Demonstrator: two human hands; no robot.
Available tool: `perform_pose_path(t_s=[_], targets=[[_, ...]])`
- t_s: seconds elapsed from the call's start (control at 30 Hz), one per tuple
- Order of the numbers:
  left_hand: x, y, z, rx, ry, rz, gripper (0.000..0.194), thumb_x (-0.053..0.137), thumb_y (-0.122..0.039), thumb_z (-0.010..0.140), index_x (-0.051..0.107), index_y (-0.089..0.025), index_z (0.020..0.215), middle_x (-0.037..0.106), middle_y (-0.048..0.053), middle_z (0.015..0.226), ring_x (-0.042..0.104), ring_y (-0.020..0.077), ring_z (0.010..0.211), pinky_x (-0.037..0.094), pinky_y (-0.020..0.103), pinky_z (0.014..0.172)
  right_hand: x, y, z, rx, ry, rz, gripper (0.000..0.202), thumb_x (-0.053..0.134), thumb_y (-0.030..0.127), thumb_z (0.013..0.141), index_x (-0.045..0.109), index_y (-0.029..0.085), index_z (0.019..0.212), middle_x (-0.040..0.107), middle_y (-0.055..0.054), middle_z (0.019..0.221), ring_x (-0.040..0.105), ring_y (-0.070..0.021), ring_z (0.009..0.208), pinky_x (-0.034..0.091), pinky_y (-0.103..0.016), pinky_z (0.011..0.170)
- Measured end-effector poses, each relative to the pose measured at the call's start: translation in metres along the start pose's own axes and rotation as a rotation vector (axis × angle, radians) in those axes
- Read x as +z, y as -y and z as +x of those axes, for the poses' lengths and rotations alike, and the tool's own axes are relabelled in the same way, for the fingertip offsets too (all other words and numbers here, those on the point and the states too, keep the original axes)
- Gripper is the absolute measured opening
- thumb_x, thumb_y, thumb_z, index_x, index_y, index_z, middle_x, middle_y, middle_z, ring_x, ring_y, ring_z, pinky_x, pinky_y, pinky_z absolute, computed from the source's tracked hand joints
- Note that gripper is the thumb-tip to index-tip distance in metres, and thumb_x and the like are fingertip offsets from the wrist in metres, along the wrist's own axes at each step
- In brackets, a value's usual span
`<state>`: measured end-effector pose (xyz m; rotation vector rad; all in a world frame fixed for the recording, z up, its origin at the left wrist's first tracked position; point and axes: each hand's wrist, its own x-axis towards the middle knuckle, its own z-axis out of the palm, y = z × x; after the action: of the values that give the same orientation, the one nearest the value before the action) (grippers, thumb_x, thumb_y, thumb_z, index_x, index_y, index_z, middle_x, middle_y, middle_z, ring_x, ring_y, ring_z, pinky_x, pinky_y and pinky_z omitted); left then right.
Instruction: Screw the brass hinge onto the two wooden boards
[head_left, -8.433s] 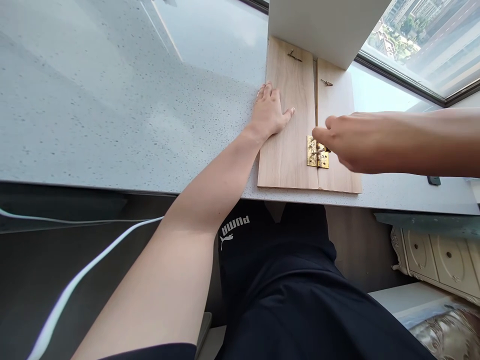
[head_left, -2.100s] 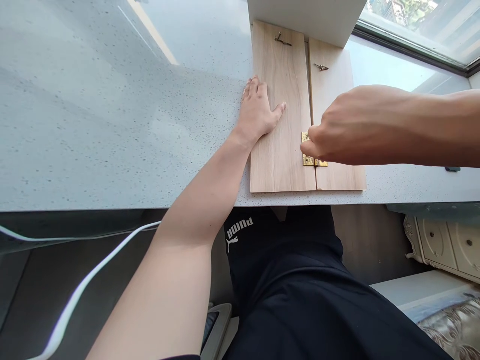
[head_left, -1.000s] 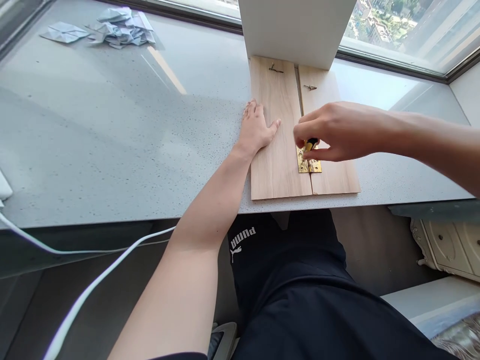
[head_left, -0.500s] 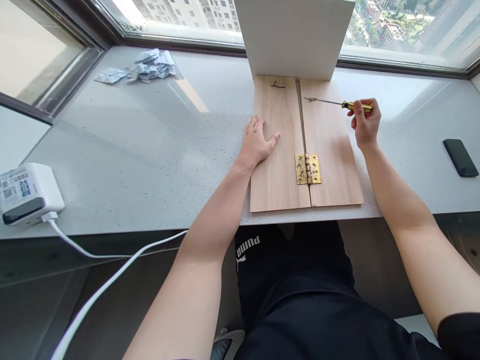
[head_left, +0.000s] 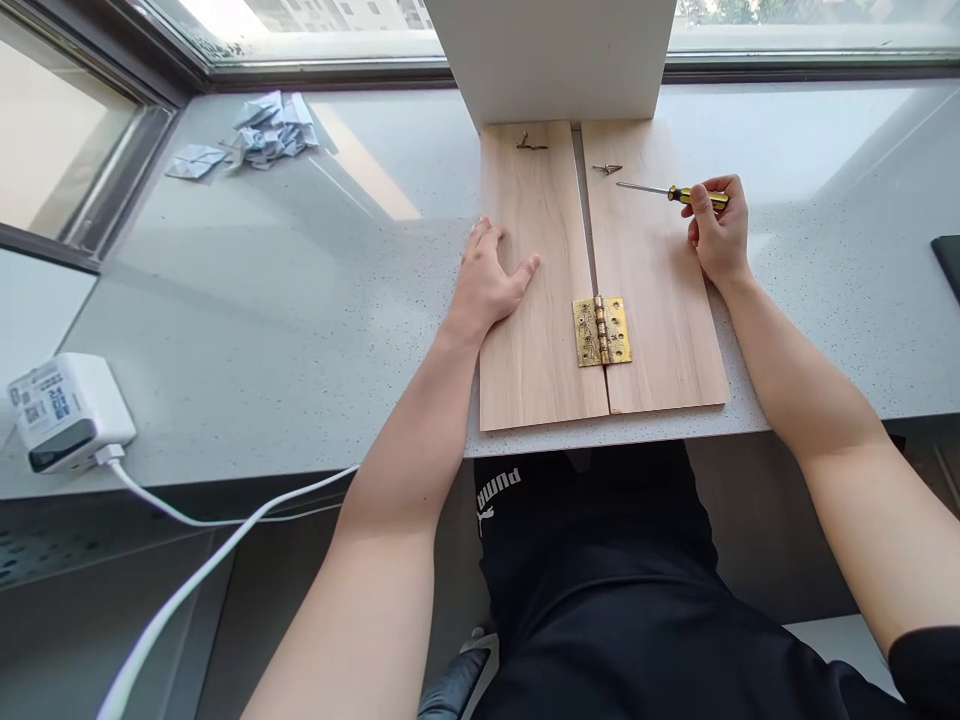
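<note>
My right hand (head_left: 721,225) grips a screwdriver (head_left: 697,196) by its yellow and black handle, over the right wooden board (head_left: 664,300). Its tip points left, just below a few small screws (head_left: 608,168) lying on that board. My left hand (head_left: 491,275) rests with fingers apart on the outer edge of the left wooden board (head_left: 536,370). A worn brass hinge (head_left: 602,331) spans the narrow gap between the boards near their front end. More screws (head_left: 531,144) lie at the far end of the left board.
A white panel (head_left: 559,60) stands upright behind the boards. Crumpled paper pieces (head_left: 274,130) lie on the counter (head_left: 337,300) at the back left. A white power adapter (head_left: 71,412) with a white cable (head_left: 225,545) sits at the left. A dark phone (head_left: 949,262) is partly cut off at the right.
The screwdriver tip has come away from the screws on the right board and now sits slightly below them. The whole view has shifted a little. My left hand stays on the board.
</note>
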<state>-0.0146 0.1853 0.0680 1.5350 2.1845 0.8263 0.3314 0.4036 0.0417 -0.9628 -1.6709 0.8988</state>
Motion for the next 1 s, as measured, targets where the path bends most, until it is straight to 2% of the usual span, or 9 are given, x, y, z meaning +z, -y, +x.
perform_pose_path(t_s=[0.1, 0.27, 0.43, 0.57, 0.7, 0.8, 1.0], targets=[[-0.002, -0.002, 0.001, 0.000, 0.006, -0.001, 0.088, 0.085, -0.069, 0.108, 0.060, -0.032, 0.183, 0.039, 0.010, 0.206, 0.025, 0.0414, 0.196, 0.021, 0.061, 0.163, -0.001, -0.003, 0.002, 0.005, 0.004, -0.009, 0.085, 0.063, 0.118, 0.084, 0.048, 0.037, 0.105, 0.072, 0.000, 0.093, 0.052, -0.0207, 0.063, 0.046, -0.040, 0.060], [-0.003, -0.005, 0.004, 0.010, 0.021, -0.001, 0.090, 0.084, -0.070, 0.107, 0.060, -0.031, 0.183, 0.040, 0.011, 0.205, 0.025, 0.0407, 0.196, 0.020, 0.059, 0.164, -0.001, -0.006, 0.003, -0.033, 0.014, 0.029, 0.079, 0.072, 0.112, 0.089, 0.053, 0.037, 0.104, 0.073, 0.000, 0.088, 0.057, -0.0209, 0.063, 0.050, -0.041, 0.061], [-0.002, -0.004, 0.005, 0.009, 0.009, -0.015, 0.091, 0.086, -0.077, 0.104, 0.063, -0.033, 0.181, 0.041, 0.009, 0.205, 0.024, 0.0405, 0.196, 0.021, 0.059, 0.163, 0.002, -0.003, 0.002, -0.019, -0.003, 0.037, 0.087, 0.070, 0.120, 0.081, 0.054, 0.037, 0.104, 0.078, 0.000, 0.091, 0.059, -0.0205, 0.063, 0.050, -0.041, 0.059], [-0.004, -0.005, 0.003, 0.006, 0.023, 0.007, 0.088, 0.083, -0.071, 0.108, 0.061, -0.030, 0.182, 0.038, 0.011, 0.206, 0.023, 0.0383, 0.197, 0.021, 0.057, 0.163, 0.003, 0.000, 0.002, -0.003, 0.007, 0.053, 0.091, 0.072, 0.121, 0.078, 0.053, 0.037, 0.103, 0.079, 0.000, 0.092, 0.057, -0.0192, 0.061, 0.047, -0.041, 0.058], [-0.005, -0.005, 0.001, 0.008, 0.025, 0.024, 0.086, 0.081, -0.068, 0.109, 0.059, -0.029, 0.183, 0.039, 0.013, 0.206, 0.025, 0.0418, 0.196, 0.024, 0.064, 0.162, 0.004, -0.001, 0.004, -0.013, 0.024, 0.082, 0.094, 0.074, 0.123, 0.075, 0.052, 0.036, 0.102, 0.076, 0.001, 0.088, 0.056, -0.0192, 0.061, 0.046, -0.040, 0.056], [-0.003, 0.001, 0.003, 0.023, 0.014, 0.028, 0.086, 0.081, -0.070, 0.109, 0.061, -0.029, 0.181, 0.041, 0.014, 0.204, 0.027, 0.0444, 0.195, 0.026, 0.069, 0.161, 0.004, -0.002, 0.003, -0.047, 0.045, 0.094, 0.090, 0.077, 0.120, 0.080, 0.054, 0.036, 0.104, 0.076, 0.000, 0.087, 0.056, -0.0200, 0.063, 0.046, -0.041, 0.056], [0.007, 0.018, 0.008, 0.087, -0.029, 0.017, 0.084, 0.078, -0.081, 0.108, 0.062, -0.037, 0.179, 0.049, 0.009, 0.200, 0.026, 0.0437, 0.195, 0.030, 0.072, 0.159, 0.003, -0.003, -0.001, -0.095, 0.039, 0.097, 0.077, 0.082, 0.112, 0.088, 0.061, 0.040, 0.108, 0.080, 0.000, 0.093, 0.059, -0.0206, 0.072, 0.050, -0.044, 0.060]])
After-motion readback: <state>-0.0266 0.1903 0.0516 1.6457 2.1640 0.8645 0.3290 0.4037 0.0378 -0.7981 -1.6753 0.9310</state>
